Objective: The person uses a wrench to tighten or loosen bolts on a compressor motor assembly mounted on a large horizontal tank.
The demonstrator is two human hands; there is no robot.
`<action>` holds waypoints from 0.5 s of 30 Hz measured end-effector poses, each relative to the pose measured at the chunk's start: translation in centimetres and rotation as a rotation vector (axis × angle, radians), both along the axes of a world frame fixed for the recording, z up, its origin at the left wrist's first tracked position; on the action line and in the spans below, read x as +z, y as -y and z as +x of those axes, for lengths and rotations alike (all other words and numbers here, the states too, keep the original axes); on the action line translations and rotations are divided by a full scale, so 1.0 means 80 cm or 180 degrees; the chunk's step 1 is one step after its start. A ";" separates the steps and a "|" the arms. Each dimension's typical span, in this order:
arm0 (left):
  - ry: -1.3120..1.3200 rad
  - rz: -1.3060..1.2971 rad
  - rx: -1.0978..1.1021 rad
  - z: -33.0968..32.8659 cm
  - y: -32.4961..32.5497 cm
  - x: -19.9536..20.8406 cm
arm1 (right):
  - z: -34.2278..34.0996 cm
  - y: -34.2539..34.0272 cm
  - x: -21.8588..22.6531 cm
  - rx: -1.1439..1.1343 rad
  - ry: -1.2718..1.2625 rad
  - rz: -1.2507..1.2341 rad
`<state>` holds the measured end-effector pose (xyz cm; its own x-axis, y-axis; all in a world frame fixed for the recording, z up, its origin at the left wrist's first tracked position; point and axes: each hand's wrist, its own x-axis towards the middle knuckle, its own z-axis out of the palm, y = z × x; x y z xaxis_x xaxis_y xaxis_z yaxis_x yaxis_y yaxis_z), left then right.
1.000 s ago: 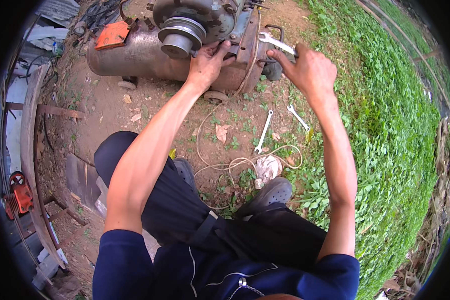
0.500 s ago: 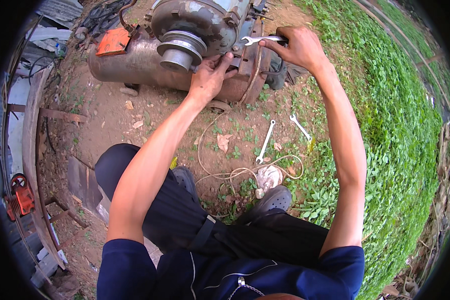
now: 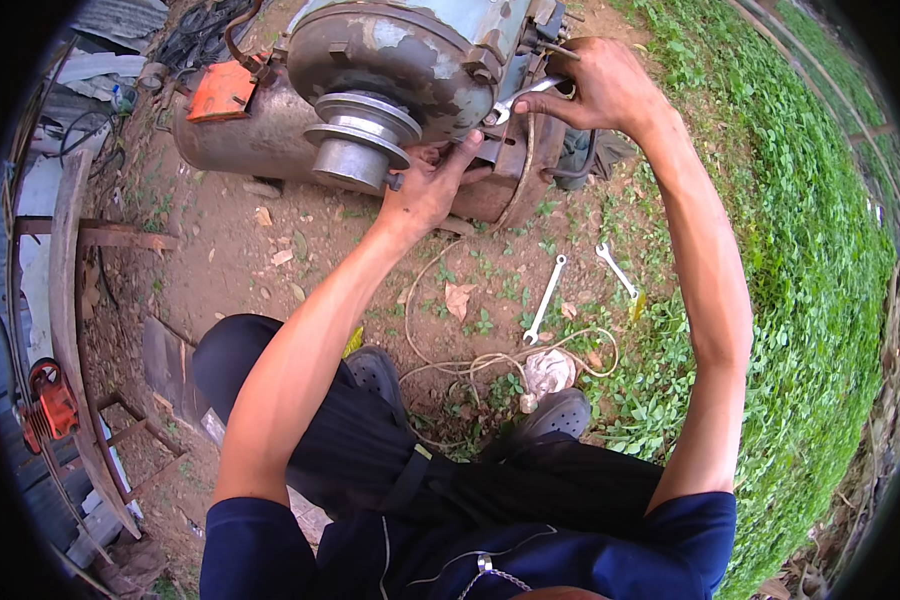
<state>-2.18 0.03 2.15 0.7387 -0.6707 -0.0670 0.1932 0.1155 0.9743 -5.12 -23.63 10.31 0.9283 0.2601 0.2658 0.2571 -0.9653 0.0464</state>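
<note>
A weathered grey motor (image 3: 400, 60) with a silver stepped pulley (image 3: 360, 135) sits on a rusty cylindrical tank (image 3: 235, 135). My right hand (image 3: 610, 85) is closed around a combination wrench (image 3: 522, 97); the wrench's open jaw is at a bolt (image 3: 491, 118) by the motor's foot. Just below that bolt is my left hand (image 3: 425, 190), beside the pulley. Its thumb points up toward the bolt and its other fingers curl in at the mounting bracket (image 3: 490, 150). What those fingers grip, if anything, is hidden.
Two more wrenches, one longer (image 3: 545, 300) and one shorter (image 3: 617, 271), lie on the dirt near a coiled cord (image 3: 470, 365) and a whitish bundle (image 3: 548, 372). Grass (image 3: 810, 330) grows at right. An orange-red machine (image 3: 50, 405) and a wooden beam (image 3: 67, 260) stand at left.
The wrench in my right hand has come down and left, its jaw now at the bolt. My left hand stays by the bracket. The whole view has shifted slightly.
</note>
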 end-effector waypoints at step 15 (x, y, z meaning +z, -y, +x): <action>0.0247 -0.0013 0.0092 -0.002 0.000 0.001 | 0.013 0.008 -0.036 0.0076 0.0821 -0.0160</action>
<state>-2.34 0.05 2.22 0.7606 -0.6492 -0.0061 0.1135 0.1238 0.9858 -4.10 -24.29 7.40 0.8250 0.3000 0.4790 0.2533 -0.9539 0.1611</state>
